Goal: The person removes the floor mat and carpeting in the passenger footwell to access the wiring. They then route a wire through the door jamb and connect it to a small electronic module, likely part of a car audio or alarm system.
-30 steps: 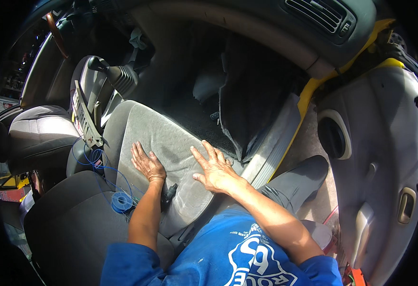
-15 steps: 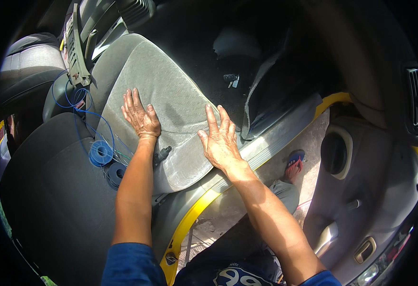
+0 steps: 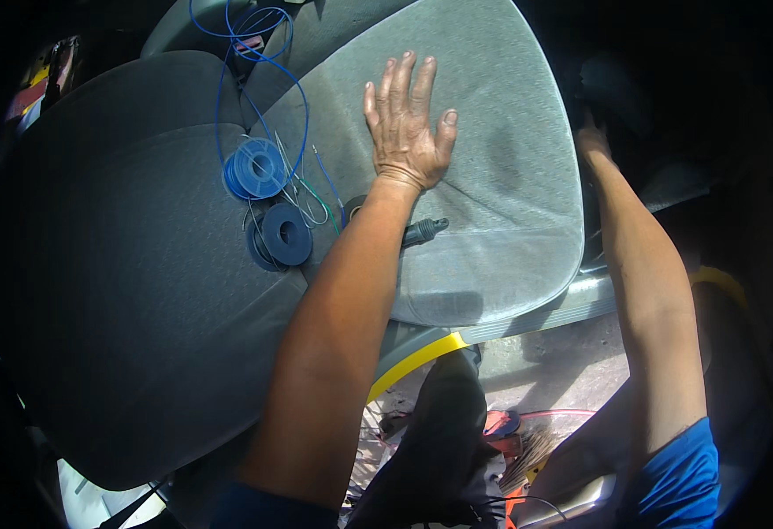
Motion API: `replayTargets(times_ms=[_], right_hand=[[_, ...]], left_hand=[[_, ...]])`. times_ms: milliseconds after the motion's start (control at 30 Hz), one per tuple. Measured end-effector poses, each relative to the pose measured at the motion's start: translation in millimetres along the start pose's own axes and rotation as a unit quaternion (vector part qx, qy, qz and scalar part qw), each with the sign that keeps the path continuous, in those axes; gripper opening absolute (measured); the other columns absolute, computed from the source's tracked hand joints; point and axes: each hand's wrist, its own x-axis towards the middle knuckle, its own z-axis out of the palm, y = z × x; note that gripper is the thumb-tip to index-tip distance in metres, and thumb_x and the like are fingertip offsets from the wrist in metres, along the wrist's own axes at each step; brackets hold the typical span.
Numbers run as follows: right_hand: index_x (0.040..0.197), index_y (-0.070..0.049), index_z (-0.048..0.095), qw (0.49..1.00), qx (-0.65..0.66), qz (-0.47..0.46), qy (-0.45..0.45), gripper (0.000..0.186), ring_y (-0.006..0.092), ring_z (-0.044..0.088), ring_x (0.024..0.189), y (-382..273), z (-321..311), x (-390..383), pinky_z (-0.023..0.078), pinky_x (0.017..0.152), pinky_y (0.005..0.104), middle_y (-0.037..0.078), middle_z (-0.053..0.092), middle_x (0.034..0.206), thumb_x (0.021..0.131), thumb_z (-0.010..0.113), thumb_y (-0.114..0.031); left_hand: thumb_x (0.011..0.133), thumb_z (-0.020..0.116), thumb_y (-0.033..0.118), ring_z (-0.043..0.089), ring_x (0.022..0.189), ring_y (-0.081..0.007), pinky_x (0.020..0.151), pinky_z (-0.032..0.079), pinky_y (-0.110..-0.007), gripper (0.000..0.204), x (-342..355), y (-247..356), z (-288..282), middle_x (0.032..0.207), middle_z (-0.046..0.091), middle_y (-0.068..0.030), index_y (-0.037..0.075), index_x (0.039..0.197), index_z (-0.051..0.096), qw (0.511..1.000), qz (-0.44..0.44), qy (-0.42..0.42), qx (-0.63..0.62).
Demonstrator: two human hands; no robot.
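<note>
Now the right hand (image 3: 593, 141) leaves the seat (image 3: 510, 132) toward two o'clock, fingers indiscernible, so only the left hand (image 3: 406, 141), fingers spread, rests there.

No lettering, number or sign is legible on the seat cushion (image 3: 510, 167), the wire spools (image 3: 243, 170) or the blue sleeve (image 3: 682, 476).

At two o'clock, the right hand (image 3: 592, 141) is too dark to tell what it touches. The left arm (image 3: 342, 326) hides part of a black tool (image 3: 423, 232) toward one o'clock. The blue wire (image 3: 305, 113) gets cut off at eleven.
</note>
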Motion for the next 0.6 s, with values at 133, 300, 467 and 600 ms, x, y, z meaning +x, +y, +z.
replayTargets(times_ms=[133,300,467,600], right_hand=[[0.152,-0.011,0.046,0.997,-0.034,-0.062,0.003,0.065,0.0406,0.05,0.142,17.3,56.2,17.9,0.042,0.117,0.0465,0.028,0.041,0.158,0.095,0.06,-0.039],[0.149,-0.007,0.047,0.99,0.129,0.018,-0.055,0.066,0.0394,0.052,0.14,25.0,-2.0,-58.1,0.043,0.116,0.0457,0.029,0.048,0.153,0.095,0.062,-0.041],[0.118,0.002,0.061,0.963,0.174,-0.105,0.175,0.043,0.0324,0.069,0.097,-0.9,-84.8,-175.0,0.052,0.091,0.0447,0.019,0.071,0.103,0.099,0.069,-0.036],[0.108,0.001,0.062,0.917,0.29,-0.193,0.196,0.034,0.0145,0.057,0.079,7.8,-119.0,-278.6,0.05,0.076,0.032,0.006,0.065,0.087,0.099,0.072,-0.031]], left_hand=[[0.099,0.04,0.056,0.021,0.157,-0.0324,0.127,0.007,-0.059,0.072,-2.8,-4.7,3.2,0.166,0.031,-0.0112,0.023,0.162,0.033,1.0,-0.004,-0.011,-0.013],[0.102,0.035,0.061,0.021,0.157,-0.0283,0.13,0.006,-0.056,0.068,-3.8,-2.1,3.6,0.166,0.03,-0.0084,0.027,0.162,0.034,0.999,-0.016,-0.008,-0.031],[0.104,0.044,0.055,0.019,0.159,-0.0247,0.132,0.007,-0.053,0.064,7.1,11.8,-28.2,0.167,0.031,-0.0058,0.027,0.161,0.036,0.994,-0.078,-0.056,-0.055],[0.098,0.066,0.038,0.018,0.159,-0.0349,0.13,0.009,-0.058,0.066,-31.9,49.8,-81.5,0.167,0.032,-0.0131,0.025,0.158,0.043,0.947,-0.264,-0.183,0.017]])
